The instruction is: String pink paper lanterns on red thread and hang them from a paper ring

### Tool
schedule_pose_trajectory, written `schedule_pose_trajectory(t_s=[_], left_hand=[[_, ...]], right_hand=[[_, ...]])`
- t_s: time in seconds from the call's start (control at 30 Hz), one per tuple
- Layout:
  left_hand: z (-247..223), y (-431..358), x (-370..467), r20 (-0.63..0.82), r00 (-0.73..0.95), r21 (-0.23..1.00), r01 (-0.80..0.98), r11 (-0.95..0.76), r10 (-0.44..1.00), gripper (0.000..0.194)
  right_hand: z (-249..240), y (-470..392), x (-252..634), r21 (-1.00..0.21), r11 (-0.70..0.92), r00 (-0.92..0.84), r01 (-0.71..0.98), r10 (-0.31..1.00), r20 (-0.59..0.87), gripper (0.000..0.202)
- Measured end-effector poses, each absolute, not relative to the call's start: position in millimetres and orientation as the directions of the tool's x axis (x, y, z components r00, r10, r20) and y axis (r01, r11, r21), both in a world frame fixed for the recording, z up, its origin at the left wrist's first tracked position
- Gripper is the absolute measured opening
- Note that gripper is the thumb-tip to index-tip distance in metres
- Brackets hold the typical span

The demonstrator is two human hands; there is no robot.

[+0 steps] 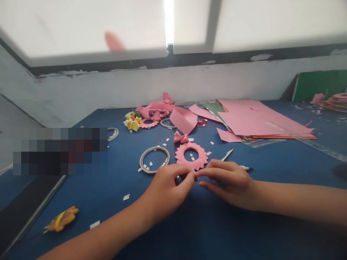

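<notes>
My left hand (170,186) is closed, thumb and index finger pinched together at the middle of the table; whatever is between them is too small to make out. Fingertips of my right hand (230,184) nearly meet it, with the index finger stretched out and the thumb apart below. Just beyond both hands lies a pink folded-paper ring (179,159), with a small pink folded piece (181,137) at its top. A roll of white tape (141,159) rests flat to the left. Behind my right hand are a white-handled blade (227,154) and a pen (246,168).
Pink paper sheets (249,119) lie stacked at the back right. Yellow folded pieces (132,124) and more pink paper sit at the back. White paper scraps (126,197) dot the blue table (103,180). A bear-shaped charm (63,219) is at the front left.
</notes>
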State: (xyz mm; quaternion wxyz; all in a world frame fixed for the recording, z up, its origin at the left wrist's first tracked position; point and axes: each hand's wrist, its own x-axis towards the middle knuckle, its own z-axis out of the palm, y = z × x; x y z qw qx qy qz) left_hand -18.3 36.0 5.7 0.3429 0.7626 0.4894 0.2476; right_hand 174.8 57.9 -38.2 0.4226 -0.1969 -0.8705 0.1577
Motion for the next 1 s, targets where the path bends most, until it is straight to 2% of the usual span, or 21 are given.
schedule_pose_trajectory(t_s=[0.37, 0.43, 0.6, 0.73, 1.0], left_hand=[[3, 30, -18, 0.096, 0.478, 0.761, 0.531, -0.374, 0.873, 0.022], [2, 29, -17, 0.104, 0.475, 0.766, 0.522, -0.375, 0.874, 0.017], [2, 27, -16, 0.130, 0.475, 0.779, 0.495, -0.386, 0.870, 0.018], [2, 27, -15, 0.235, 0.447, 0.723, 0.514, -0.463, 0.863, 0.013], [-3, 25, -18, 0.371, 0.422, 0.584, 0.587, -0.562, 0.827, 0.013]], right_hand=[[-37, 55, 174, -0.434, 0.857, -0.517, 0.278, 0.514, 0.684, 0.010], [-35, 55, 174, -0.444, 0.854, -0.508, 0.269, 0.518, 0.688, 0.008], [-31, 55, 175, -0.437, 0.877, -0.556, 0.198, 0.468, 0.687, 0.011], [-29, 53, 176, -0.424, 0.886, -0.589, 0.189, 0.448, 0.673, 0.017], [-36, 50, 174, -0.344, 0.871, -0.513, 0.350, 0.486, 0.708, 0.012]])
